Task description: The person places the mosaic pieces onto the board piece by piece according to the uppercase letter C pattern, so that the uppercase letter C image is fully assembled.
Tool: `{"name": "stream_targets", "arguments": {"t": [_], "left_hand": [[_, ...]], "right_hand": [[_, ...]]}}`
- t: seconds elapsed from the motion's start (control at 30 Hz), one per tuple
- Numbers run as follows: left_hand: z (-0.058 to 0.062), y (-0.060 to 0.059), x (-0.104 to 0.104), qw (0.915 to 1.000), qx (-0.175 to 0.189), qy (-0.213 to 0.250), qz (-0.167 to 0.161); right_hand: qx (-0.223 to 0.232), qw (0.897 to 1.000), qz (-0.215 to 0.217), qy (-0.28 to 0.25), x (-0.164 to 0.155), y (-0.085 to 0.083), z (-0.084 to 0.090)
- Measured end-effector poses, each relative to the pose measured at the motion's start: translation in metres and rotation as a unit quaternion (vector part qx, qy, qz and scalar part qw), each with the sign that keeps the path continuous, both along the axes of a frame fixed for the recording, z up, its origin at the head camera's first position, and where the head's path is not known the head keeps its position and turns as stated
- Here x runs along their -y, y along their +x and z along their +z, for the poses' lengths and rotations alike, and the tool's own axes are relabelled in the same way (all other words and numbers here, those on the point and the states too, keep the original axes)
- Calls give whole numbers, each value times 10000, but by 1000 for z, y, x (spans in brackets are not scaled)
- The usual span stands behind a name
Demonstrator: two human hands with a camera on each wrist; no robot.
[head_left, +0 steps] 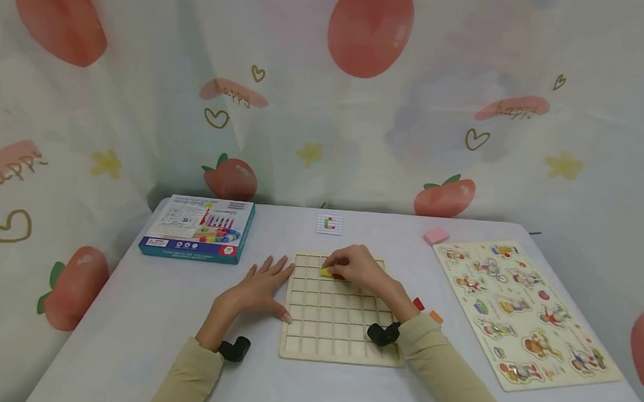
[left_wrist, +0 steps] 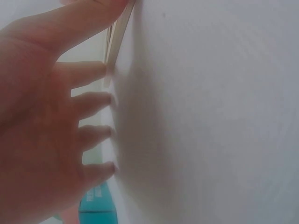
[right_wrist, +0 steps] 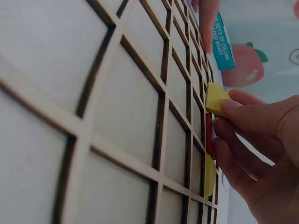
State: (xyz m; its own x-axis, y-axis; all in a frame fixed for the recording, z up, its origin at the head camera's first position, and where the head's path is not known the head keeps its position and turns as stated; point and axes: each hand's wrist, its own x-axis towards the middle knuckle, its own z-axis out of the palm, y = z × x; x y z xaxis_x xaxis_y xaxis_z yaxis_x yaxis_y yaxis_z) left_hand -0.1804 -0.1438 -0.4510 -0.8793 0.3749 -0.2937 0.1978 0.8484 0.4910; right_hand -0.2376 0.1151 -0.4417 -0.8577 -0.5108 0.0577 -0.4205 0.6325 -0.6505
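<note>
- Pinching a yellow tile (right_wrist: 216,98), the right hand (head_left: 354,265) tilts it over a cell near the grid board's (head_left: 337,339) far edge.
- Left hand (head_left: 261,285), fingers spread flat on the counter (head_left: 133,313), touches the board's left edge; the right is nearer.

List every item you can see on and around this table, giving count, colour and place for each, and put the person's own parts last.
Grid board: 1, pale wood, table centre.
Yellow tile: 1, pinched over the board.
Red tile: 1, in a cell beside it.
Boxed set: 1, teal-edged, far left.
Pattern card: 1, white, behind the board.
Pink block: 1, far right.
Picture puzzle: 1, cream, right.
Left hand: flat at the board's left edge.
Right hand: pinching the yellow tile.
</note>
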Motion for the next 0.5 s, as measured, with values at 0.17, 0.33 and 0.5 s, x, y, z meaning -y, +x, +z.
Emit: {"name": "stream_targets", "arguments": {"t": [0.17, 0.33, 0.5], "left_hand": [[0, 0, -2, 10000, -13, -46, 3], [-1, 0, -2, 9999, -47, -117, -2], [-1, 0, -2, 9999, -41, -111, -5]], "right_hand": [[222, 9997, 50, 40, -1, 0, -2], [-126, 9992, 366, 125, -1, -2, -1], [-264, 9979, 537, 247, 2, -2, -3]]}}
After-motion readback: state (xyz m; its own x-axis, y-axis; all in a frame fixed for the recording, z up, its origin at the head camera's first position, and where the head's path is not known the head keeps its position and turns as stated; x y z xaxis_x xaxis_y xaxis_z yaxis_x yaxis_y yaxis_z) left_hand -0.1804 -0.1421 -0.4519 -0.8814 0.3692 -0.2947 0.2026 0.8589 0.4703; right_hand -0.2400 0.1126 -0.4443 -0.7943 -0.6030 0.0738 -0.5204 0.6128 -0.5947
